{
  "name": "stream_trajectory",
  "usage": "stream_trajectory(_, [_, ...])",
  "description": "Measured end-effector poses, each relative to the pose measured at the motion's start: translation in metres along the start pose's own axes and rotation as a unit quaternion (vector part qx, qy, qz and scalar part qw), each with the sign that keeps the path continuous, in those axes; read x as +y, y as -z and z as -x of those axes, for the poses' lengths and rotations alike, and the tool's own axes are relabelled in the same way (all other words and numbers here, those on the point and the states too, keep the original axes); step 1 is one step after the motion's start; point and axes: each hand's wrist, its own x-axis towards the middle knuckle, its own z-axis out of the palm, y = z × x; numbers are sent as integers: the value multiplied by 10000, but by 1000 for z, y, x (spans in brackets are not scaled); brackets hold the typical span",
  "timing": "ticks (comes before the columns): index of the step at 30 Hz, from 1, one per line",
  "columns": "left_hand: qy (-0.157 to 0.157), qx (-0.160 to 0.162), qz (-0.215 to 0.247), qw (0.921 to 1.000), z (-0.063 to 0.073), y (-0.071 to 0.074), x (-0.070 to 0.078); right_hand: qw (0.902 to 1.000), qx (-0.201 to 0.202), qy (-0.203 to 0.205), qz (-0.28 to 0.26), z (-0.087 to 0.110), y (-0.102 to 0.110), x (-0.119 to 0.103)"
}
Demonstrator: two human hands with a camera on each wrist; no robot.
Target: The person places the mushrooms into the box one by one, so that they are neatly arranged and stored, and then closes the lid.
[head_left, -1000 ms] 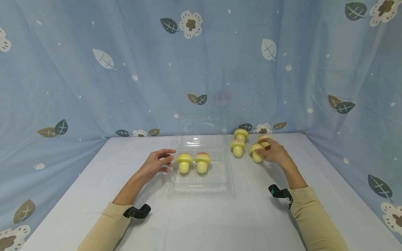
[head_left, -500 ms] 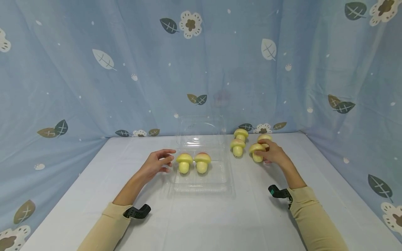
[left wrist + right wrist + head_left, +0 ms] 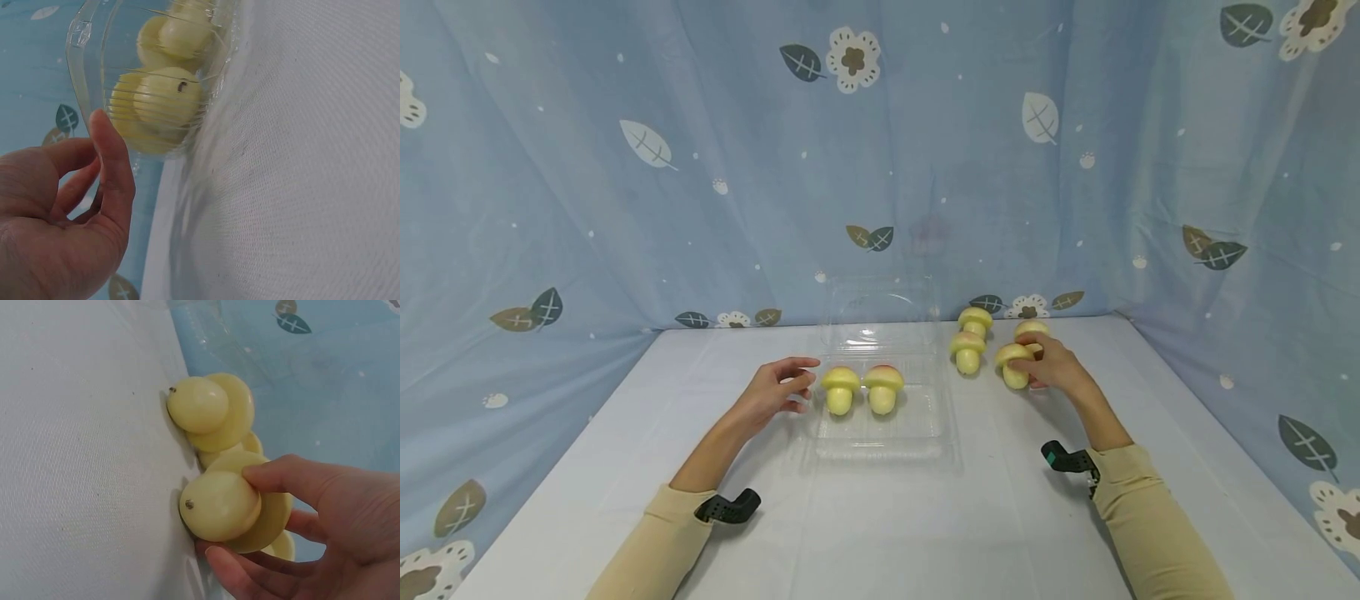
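My right hand (image 3: 1056, 365) pinches a pale yellow toy mushroom (image 3: 219, 506) between thumb and fingers, its stem facing me, low at the white table. My left hand (image 3: 771, 392), fingers loosely bent, is beside the left wall of a clear plastic clamshell box (image 3: 880, 450); in the left wrist view a fingertip overlaps the box's rim (image 3: 78, 75). Inside the box two mushrooms stand side by side, a left one (image 3: 838, 402) and a right one (image 3: 882, 402) with a pinkish cap top.
Behind the held mushroom, another mushroom (image 3: 1032, 328) is partly hidden by my right hand. Two more, a front one (image 3: 967, 360) and a back one (image 3: 976, 317), stand right of the box. The box's raised lid (image 3: 880, 312) leans near the blue curtain (image 3: 737, 167).
My right thumb and fingers have drawn in a little around the mushroom, which has barely shifted. The left hand and the box stay as they were.
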Motion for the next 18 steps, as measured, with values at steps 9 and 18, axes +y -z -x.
stream_trajectory(9, [75, 26, 57, 10000, 2, -1, 1, 9999, 92, -29, -57, -1, -1, 2])
stream_trajectory(18, [-1, -39, 77, 10000, 1, 0, 0, 9999, 106, -123, -31, -4, 2, 5])
